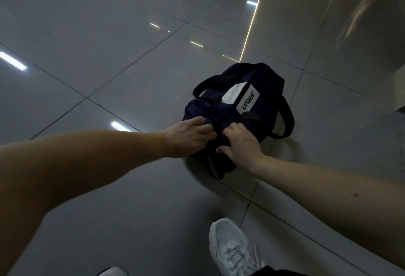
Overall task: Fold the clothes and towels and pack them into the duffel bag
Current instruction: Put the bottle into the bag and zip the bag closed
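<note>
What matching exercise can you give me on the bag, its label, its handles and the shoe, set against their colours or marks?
Things:
1. bag
2. label
3. handles
4. shoe

Colours or marks:
A. black
B. white, with laces
C. dark blue
D. white, with black letters

Pairs: 1-C, 2-D, 3-A, 4-B
</note>
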### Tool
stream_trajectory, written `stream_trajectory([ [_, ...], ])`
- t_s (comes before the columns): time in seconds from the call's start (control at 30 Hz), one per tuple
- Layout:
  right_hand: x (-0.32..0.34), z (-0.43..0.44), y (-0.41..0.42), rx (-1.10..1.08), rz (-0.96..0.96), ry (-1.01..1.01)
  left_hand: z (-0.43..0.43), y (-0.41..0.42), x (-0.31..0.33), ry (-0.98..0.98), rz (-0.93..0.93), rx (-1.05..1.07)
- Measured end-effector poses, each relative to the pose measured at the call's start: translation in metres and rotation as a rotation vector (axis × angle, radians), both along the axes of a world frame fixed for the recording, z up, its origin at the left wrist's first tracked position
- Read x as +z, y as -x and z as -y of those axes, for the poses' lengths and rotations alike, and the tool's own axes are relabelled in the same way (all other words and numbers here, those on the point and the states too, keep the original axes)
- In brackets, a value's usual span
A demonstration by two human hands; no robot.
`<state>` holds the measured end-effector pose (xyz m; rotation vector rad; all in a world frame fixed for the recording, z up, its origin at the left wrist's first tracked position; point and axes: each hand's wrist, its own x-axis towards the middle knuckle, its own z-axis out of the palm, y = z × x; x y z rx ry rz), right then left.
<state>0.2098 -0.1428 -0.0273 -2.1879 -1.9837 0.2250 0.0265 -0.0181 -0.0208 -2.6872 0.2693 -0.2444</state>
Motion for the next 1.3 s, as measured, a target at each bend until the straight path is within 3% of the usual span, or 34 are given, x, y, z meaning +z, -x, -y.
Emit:
stream_trajectory([
  [0.13,0.002,-0.004,-0.01,0.009,-0.045,0.045,-0.009,-0.008,0.004,-0.015,-0.075,0.021],
  [0.3,0.005,-0.008,-0.02,0.049,-0.076,0.076,-0.017,-0.009,-0.003,0.268,-0.099,0.179],
  [0.43,0.005,-0.004,-0.024,0.079,-0.077,0.009,-0.019,-0.017,-0.003,0.27,-0.159,0.301],
  [0.6,-0.001,0.006,-0.016,0.003,-0.136,-0.094,-0.015,-0.023,-0.005,0.443,-0.049,0.334],
  [0.8,-0.011,0.018,0.026,-0.075,0.044,0.008,-0.013,-0.022,0.009,0.477,-0.121,0.603],
  [0.97,-0.024,0.014,0.025,-0.086,0.201,-0.046,-0.005,-0.014,0.0,0.508,-0.095,0.5],
  [1.13,-0.029,0.015,0.016,-0.019,0.122,-0.097,-0.01,0.004,-0.026,0.47,0.018,0.31],
  [1.3,-0.031,0.013,0.013,-0.001,0.058,-0.172,-0.002,0.007,-0.021,0.349,0.058,0.267],
])
